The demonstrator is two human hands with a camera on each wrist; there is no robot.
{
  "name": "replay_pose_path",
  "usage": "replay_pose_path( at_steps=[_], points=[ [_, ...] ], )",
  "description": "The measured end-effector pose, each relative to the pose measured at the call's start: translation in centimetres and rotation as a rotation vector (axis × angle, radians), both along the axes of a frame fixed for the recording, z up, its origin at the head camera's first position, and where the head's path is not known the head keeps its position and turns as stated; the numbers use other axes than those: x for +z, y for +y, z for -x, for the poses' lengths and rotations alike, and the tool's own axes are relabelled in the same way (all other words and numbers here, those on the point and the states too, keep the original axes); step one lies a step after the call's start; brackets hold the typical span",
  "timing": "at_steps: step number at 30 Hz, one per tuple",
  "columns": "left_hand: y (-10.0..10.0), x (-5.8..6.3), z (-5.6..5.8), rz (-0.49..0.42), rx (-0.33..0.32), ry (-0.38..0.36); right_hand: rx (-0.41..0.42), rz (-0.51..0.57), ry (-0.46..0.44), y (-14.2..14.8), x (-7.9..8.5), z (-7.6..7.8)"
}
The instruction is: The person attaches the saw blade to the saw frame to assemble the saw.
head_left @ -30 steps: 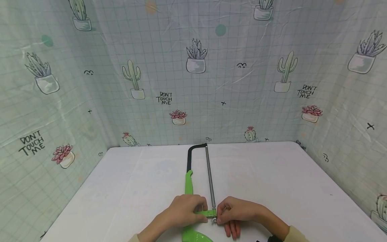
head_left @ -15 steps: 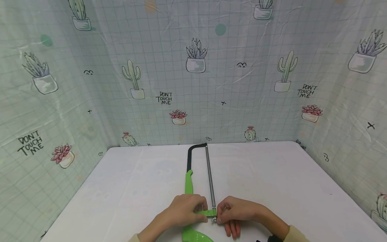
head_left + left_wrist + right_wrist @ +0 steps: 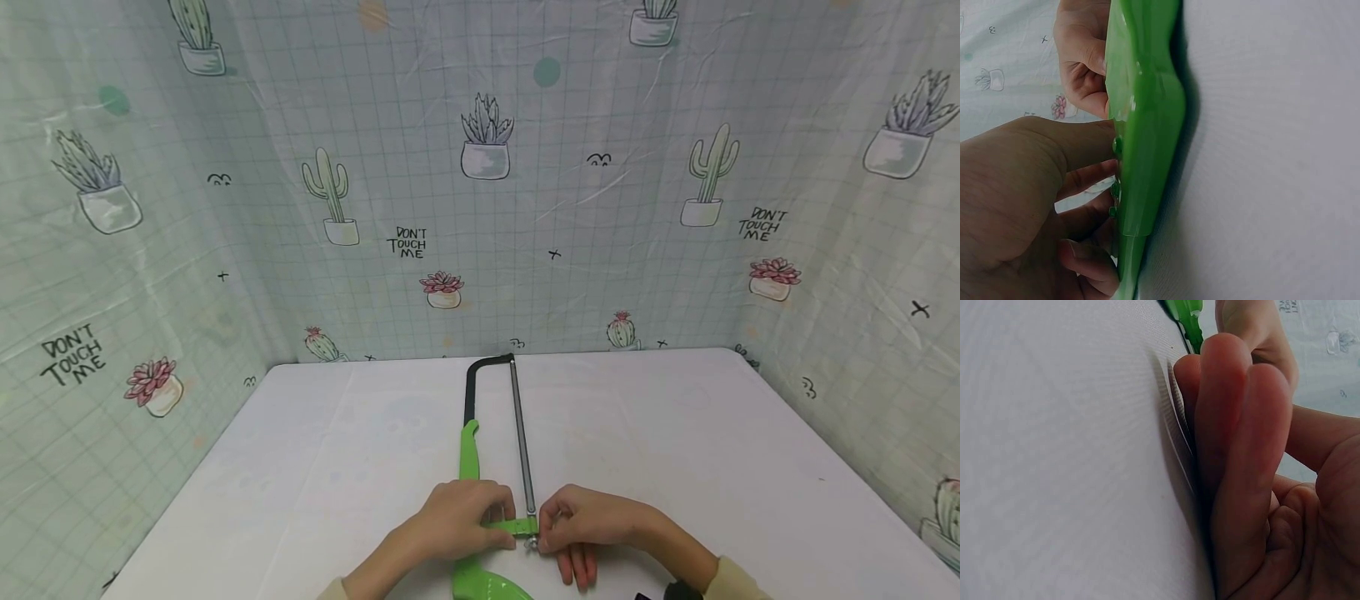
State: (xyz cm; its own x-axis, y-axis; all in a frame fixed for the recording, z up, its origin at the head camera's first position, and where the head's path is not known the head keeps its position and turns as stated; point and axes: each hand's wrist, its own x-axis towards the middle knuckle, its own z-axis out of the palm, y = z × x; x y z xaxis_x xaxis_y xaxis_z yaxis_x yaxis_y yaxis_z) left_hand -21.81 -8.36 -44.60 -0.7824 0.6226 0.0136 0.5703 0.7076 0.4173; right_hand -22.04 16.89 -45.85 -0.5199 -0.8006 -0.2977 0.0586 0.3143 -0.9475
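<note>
A hacksaw [image 3: 468, 450] lies on the white table, its black bow pointing away from me and its thin grey blade [image 3: 522, 442] on the right side. My left hand [image 3: 461, 521] holds the green cross arm [image 3: 517, 527] at the near end of the blade between thumb and fingers. From the right, my right hand [image 3: 588, 521] pinches at the tip of that arm, beside a silver wing nut [image 3: 531, 543]. What exactly its fingertips grip is hidden. In the left wrist view the green handle part [image 3: 1147, 125] stands close. The right wrist view shows several curled fingers [image 3: 1254, 437] low against the table.
The white table [image 3: 337, 467] extends around the saw on both sides. A cloth backdrop [image 3: 555, 208] printed with cacti surrounds its back and sides. A small black object [image 3: 678, 590] sits by the right wrist at the bottom edge.
Both hands and the hacksaw stay in place. Only a very slight shift of the head view shows.
</note>
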Motion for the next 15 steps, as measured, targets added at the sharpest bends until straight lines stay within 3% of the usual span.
replay_pose_path(
  at_steps=[15],
  points=[
    [0.05, 0.02, 0.00, -0.009, 0.003, -0.007, -0.004, 0.002, -0.001, 0.02, -0.02, 0.05]
  ],
)
